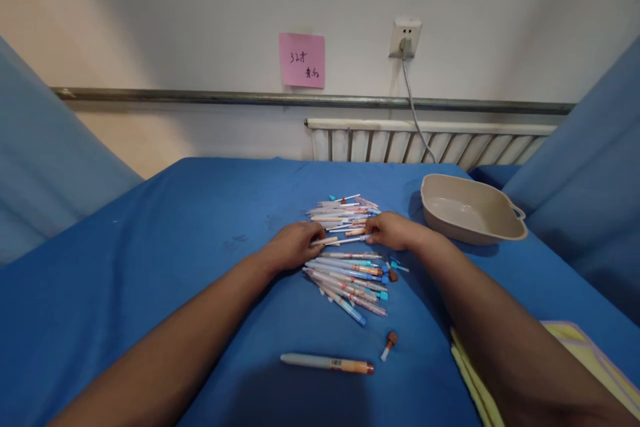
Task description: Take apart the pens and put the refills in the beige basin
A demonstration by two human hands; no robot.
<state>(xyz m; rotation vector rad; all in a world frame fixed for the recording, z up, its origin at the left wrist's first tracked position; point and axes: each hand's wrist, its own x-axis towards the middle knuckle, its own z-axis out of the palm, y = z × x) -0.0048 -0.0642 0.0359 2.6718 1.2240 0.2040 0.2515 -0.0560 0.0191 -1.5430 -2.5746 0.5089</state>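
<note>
Take the gap between the two hands as the clock's centre. The left hand point(295, 245), at 9 o'clock, has its fingers curled in against the left end of a slim white stick point(350, 240); how tightly they close cannot be told. The right hand point(391, 230), at 3 o'clock, is nearly closed, fingertips pinching the stick's right end. One group of pens point(345, 213) lies at 12 o'clock, another, the nearer pens point(345, 280), at 6, all on a blue cloth point(225, 213). Small coloured pieces point(393, 273) sit just beside the nearer group at 4 o'clock. Farther down, a lone pen point(327, 363) lies crosswise at 6 o'clock, with a brown-topped piece point(389, 345) near its brown end, at 5. A beige basin point(467, 210) stands between 2 and 3 o'clock, a yellow cloth point(580, 347) at 4, partly behind the right forearm
</note>
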